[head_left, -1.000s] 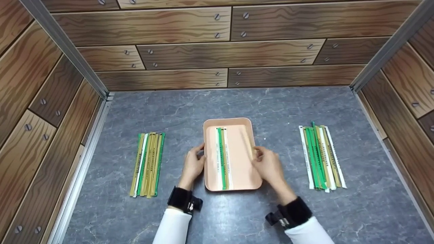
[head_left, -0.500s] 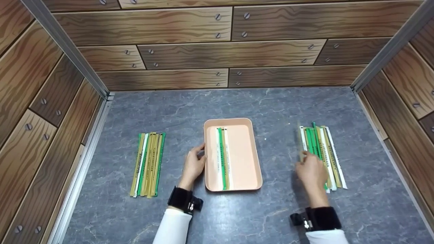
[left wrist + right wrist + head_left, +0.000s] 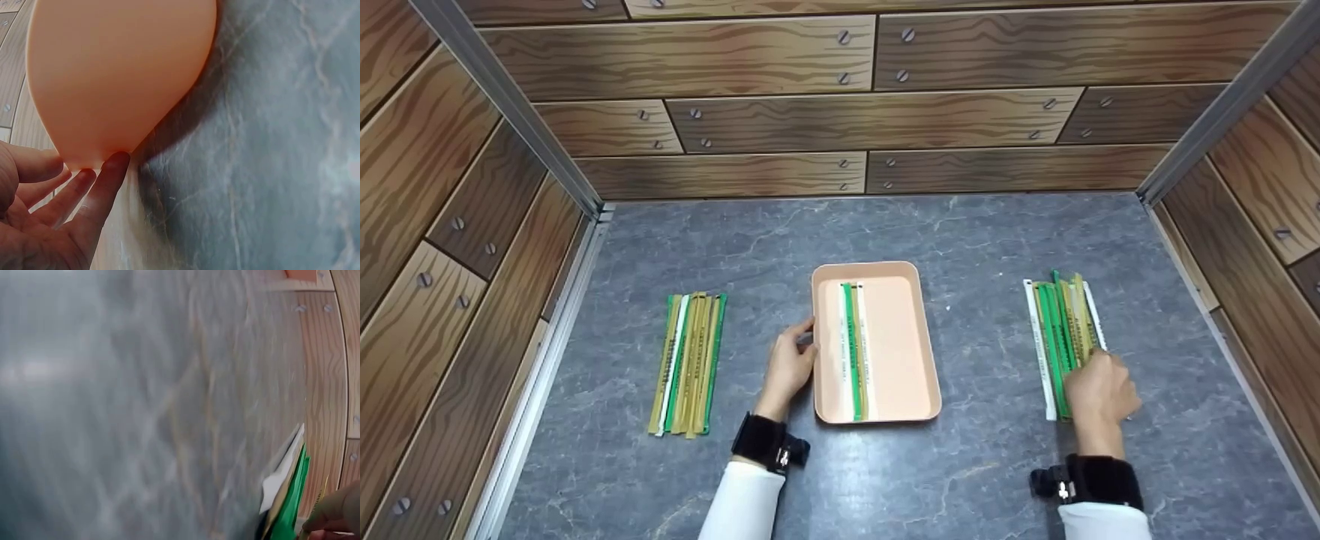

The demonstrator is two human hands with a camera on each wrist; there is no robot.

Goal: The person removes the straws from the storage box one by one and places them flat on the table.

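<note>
A pale peach tray (image 3: 900, 337) lies mid-table, with several slim printed wrapped sticks (image 3: 855, 345) in white, green and gold side by side in its left half. At the tray's left edge my left hand (image 3: 789, 371) holds the side; in the left wrist view its thumb and fingertips meet the tray wall (image 3: 118, 73). My right hand (image 3: 1099, 390) is over the right-hand row of wrapped sticks (image 3: 1054, 337), pinching a gold wrapped stick (image 3: 1078, 307). In the right wrist view only part of this hand (image 3: 337, 512) shows, beside green and white sticks (image 3: 289, 500).
Another row of green, gold and white wrapped sticks (image 3: 688, 364) lies left of the tray. Wood-patterned walls (image 3: 772, 124) enclose the grey marbled table (image 3: 877, 232) at the back and both sides.
My right hand has carried the gold stick from over the tray's right side across to the right-hand row, lowering it onto that row. My left hand and the tray have stayed put.
</note>
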